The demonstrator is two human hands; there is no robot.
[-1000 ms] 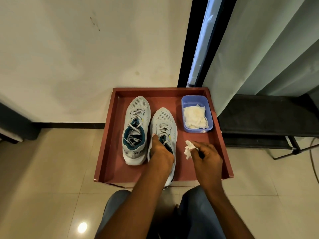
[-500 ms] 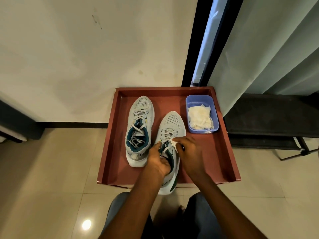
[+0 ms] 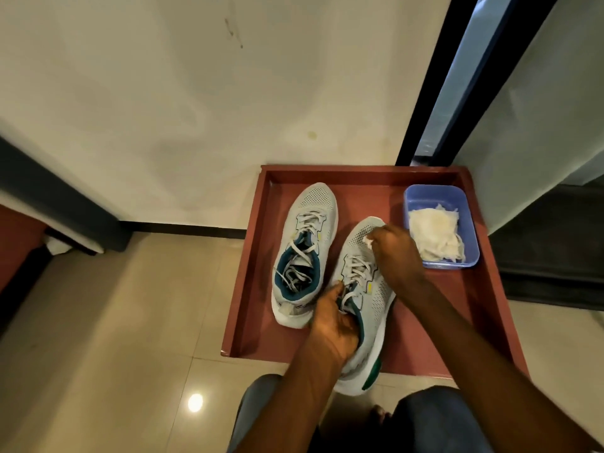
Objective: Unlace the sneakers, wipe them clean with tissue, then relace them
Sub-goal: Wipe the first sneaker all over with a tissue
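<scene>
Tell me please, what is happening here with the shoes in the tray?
A person is cleaning a pair of grey sneakers in a red tray. The left hand grips the right sneaker at its collar, by the laces, while the right hand presses a wad of tissue on its toe. The left sneaker lies untouched beside it. Both are laced. A blue tub with more tissue stands in the tray's far right corner.

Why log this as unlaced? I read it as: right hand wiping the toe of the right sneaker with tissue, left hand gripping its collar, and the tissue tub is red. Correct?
One error: the tissue tub is blue, not red; the red thing is the tray it sits in, as the head view shows. The rest holds: the right hand presses tissue on the right sneaker toe, the left hand grips its collar.
</scene>
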